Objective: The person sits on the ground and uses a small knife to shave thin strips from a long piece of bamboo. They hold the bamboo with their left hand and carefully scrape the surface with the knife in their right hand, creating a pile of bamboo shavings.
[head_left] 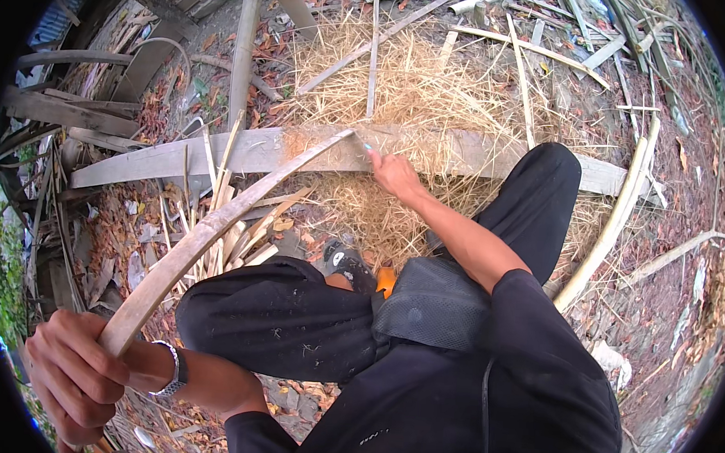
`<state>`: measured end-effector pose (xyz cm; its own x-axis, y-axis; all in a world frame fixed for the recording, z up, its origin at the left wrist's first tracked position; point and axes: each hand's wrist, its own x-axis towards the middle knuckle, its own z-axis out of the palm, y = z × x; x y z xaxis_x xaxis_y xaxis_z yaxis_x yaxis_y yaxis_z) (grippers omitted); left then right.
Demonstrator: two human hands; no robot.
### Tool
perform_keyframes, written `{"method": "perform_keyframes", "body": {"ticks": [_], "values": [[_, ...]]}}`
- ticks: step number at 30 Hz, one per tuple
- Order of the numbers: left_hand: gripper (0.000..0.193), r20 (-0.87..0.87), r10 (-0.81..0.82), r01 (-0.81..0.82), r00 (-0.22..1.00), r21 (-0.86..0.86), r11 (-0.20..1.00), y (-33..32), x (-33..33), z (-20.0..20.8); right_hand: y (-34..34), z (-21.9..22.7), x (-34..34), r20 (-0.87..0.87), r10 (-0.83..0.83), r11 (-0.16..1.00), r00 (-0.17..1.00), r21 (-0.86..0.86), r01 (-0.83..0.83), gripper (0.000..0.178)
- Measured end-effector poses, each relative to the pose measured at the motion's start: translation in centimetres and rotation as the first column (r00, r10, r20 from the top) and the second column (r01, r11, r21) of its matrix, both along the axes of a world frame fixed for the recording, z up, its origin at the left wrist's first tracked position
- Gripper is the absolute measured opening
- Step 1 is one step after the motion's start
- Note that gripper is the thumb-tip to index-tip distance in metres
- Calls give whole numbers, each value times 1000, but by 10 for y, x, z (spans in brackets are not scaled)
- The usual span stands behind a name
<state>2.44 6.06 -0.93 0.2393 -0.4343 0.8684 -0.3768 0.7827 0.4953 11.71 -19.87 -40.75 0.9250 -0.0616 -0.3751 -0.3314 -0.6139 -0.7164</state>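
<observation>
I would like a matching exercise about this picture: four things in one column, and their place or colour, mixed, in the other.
Things:
1. Left hand
2. Right hand
3. Wristwatch
4. Straw-like shavings

Descriptions:
A. pale yellow, heaped around the wide plank
B. near the thin far tip of the wooden strip
C. silver-coloured, with a linked band
D. wrapped around the strip's near, wider end

Pairs: 1-D, 2-B, 3-C, 4-A

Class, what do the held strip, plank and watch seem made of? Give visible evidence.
Strip: likely bamboo or wood, dull finish; pale brown, mottled surface.
Plank: apparently wood, seemingly unpainted; greyish, weathered face.
Watch: probably metal band, polished; silvery links shine.
</observation>
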Motion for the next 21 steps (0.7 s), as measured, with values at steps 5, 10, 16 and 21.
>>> {"method": "perform_keyframes", "body": {"ticks": [5, 10, 16, 21], "values": [[42, 4, 8, -8, 1000, 30, 1000, -6, -1, 1, 23, 38, -16, 123, 10, 992, 992, 126, -26, 69], [42, -29, 158, -158, 987, 2, 987, -15, -2, 2, 0, -18, 11, 105, -142, 989, 984, -16, 145, 71], [35, -218, 442, -448, 870, 25, 894, 55, -27, -11, 17, 122, -34, 199, 96, 964, 975, 226, -141, 63], [40, -146, 507, -525, 850, -132, 841, 19, -24, -12, 30, 173, -61, 333, 166, 946, 928, 214, -245, 64]]}}
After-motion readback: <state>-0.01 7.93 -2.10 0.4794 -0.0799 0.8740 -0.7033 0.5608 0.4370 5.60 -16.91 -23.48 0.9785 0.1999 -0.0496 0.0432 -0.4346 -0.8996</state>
